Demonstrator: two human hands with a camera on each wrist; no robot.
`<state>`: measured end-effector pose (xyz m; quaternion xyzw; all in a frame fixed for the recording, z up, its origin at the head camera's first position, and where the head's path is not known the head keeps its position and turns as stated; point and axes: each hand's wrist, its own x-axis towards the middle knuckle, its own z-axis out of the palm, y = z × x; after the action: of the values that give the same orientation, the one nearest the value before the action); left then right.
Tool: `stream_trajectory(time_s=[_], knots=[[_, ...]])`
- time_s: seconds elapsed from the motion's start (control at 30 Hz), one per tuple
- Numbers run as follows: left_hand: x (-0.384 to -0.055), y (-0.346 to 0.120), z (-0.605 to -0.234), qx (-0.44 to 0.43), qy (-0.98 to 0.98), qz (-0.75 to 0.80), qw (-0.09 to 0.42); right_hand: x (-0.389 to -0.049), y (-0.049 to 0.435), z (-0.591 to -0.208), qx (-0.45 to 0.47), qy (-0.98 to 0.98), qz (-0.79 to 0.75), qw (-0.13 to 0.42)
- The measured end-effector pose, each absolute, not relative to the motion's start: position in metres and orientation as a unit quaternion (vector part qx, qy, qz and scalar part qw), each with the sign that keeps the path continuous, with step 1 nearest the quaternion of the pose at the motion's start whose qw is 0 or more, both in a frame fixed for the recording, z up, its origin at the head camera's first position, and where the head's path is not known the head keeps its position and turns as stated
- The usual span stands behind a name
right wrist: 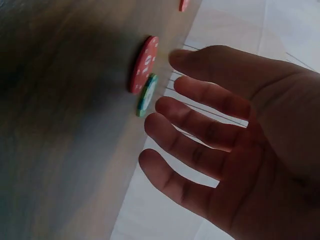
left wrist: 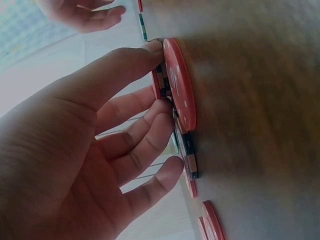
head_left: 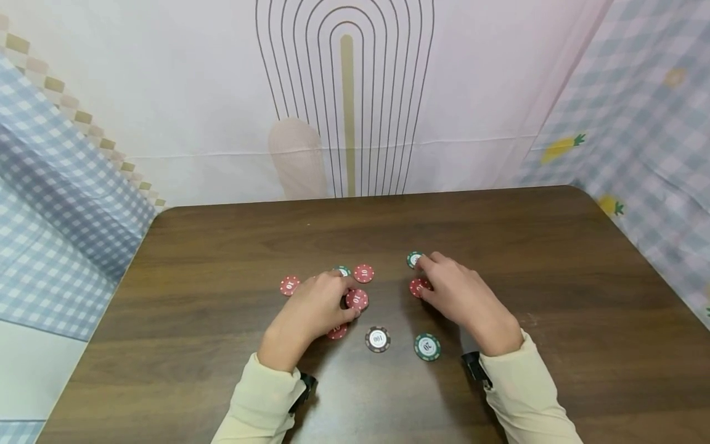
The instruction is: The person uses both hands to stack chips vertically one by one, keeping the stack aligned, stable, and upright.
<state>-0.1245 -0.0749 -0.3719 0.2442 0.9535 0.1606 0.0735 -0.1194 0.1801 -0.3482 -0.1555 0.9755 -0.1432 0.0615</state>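
You have the pinched red chip [head_left: 357, 300] beyond and slightly left of the black-and-white chip [head_left: 378, 339]. Your left grip [head_left: 310, 311] is drawn in around its rim, thumb on the near side, fingers curled at the far side. In the left wrist view a dark-rimmed chip [left wrist: 162, 82] shows beneath it, and a second dark-rimmed chip [left wrist: 191, 155] sits by your lower fingers.

Your right grip [head_left: 463, 296] holds nothing, its fingers spread and softly bent near the right red chip [head_left: 416, 287] and the small green chip [head_left: 413, 259]; both lie beyond and right of the black-and-white chip, partly covered in the head view. Your left grip also hides parts of the near red chip [head_left: 337, 332], left of the black-and-white chip, and the back green chip [head_left: 342, 271], well beyond it.

From your head you count five red chips, three green and one black-and-white; you cannot tell how many more your left grip covers. The far red chip [head_left: 363, 273] lies beyond the black-and-white chip, the outlying red chip [head_left: 289, 285] well left, the front green chip [head_left: 427, 347] near its right.

The bench [head_left: 527, 228] stretches widely either side of the black-and-white chip; its far edge is well beyond, its near edge out of frame.
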Motion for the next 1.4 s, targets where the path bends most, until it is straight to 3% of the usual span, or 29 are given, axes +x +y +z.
stream_trajectory(time_s=[0.93,1.4], knots=[[-0.125,-0.075,-0.371,0.238,0.953,0.166,0.084,-0.127,0.179,-0.364,-0.134,0.976,-0.132,0.106],[-0.121,-0.076,-0.374,0.229,0.951,0.189,0.089,-0.118,0.183,-0.366,-0.168,0.978,-0.108,0.059]])
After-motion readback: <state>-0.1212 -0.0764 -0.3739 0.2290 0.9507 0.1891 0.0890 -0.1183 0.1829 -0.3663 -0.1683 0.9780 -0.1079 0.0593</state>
